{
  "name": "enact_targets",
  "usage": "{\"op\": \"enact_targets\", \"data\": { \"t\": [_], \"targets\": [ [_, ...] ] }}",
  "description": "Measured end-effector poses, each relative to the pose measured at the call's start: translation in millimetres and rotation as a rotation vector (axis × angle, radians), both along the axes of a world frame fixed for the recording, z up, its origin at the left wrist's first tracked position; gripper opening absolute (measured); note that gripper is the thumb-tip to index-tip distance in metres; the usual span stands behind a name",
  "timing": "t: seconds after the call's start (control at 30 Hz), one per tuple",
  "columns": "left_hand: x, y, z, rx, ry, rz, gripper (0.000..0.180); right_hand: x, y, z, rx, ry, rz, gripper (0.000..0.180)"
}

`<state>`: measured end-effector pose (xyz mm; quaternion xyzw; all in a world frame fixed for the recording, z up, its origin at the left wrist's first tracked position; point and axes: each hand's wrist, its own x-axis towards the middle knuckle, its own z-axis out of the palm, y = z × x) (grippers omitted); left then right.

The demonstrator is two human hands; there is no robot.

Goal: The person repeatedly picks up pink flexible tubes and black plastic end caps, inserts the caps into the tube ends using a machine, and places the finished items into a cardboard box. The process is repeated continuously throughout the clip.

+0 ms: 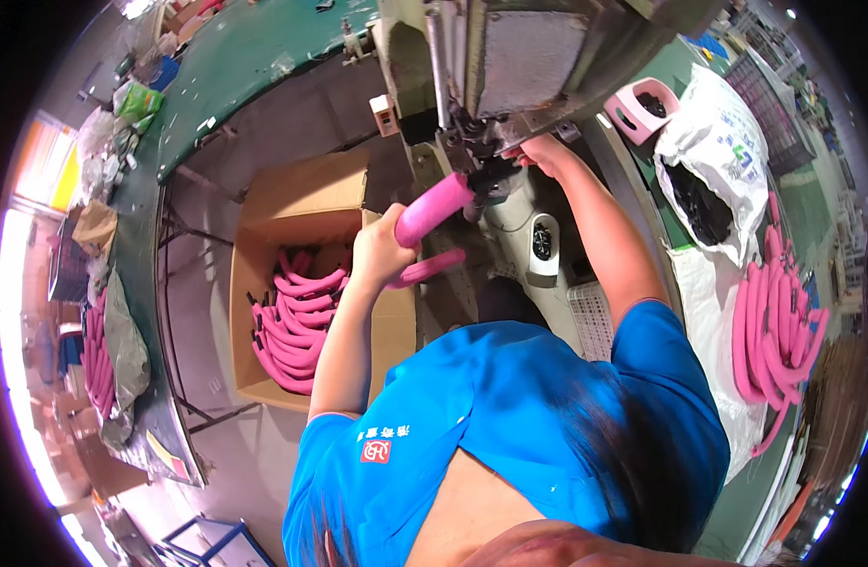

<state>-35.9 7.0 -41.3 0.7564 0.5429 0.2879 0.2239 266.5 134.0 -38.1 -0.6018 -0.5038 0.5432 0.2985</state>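
My left hand (385,248) is wrapped round a pink foam-covered tube (434,210), whose upper end points at the working head of a machine (472,132). A black piece (496,174) shows at that end, partly in the machine's shadow. The tube's other part (438,266) comes out below my left hand. Up beside the machine head is my right hand (544,154), its fingers bent together close to the black piece. What those fingers hold, if anything, is too small and shaded to tell.
A cardboard box (396,321) with several curved pink tubes (297,321) stands at left. More pink tubes (774,321) lie on the right bench, near a white sack (713,142) of black parts and a pink bin (642,109). A small white tray (543,250) sits below the machine.
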Motion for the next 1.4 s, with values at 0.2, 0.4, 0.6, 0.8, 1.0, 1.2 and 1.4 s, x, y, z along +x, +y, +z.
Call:
{"op": "enact_targets", "data": {
  "t": [0.2,0.4,0.6,0.8,1.0,1.2,1.4],
  "targets": [
    [-26,-54,21,-0.063,-0.085,0.111,0.033,15,74,-189,0.642,-0.722,0.096,0.036],
    [-38,-116,11,-0.23,-0.127,0.358,0.04,-8,66,-210,0.132,-0.507,-0.171,0.04],
    [-15,-125,-2,-0.308,-0.157,0.384,0.038,14,73,-197,0.399,-0.357,-0.247,0.038],
    [5,-117,5,-0.224,-0.212,0.369,0.036,4,27,-91,0.118,0.086,-0.005,0.023],
    [21,-119,11,-0.261,-0.217,0.408,0.034,-10,-33,-10,-0.135,0.747,0.152,0.013],
    [34,-127,15,-0.165,-0.16,0.397,0.031,-17,-44,-5,-0.154,0.787,0.093,0.012],
    [43,-138,19,-0.248,-0.184,0.453,0.031,-30,-44,-1,-0.121,0.705,0.05,0.015]
  ]
}}
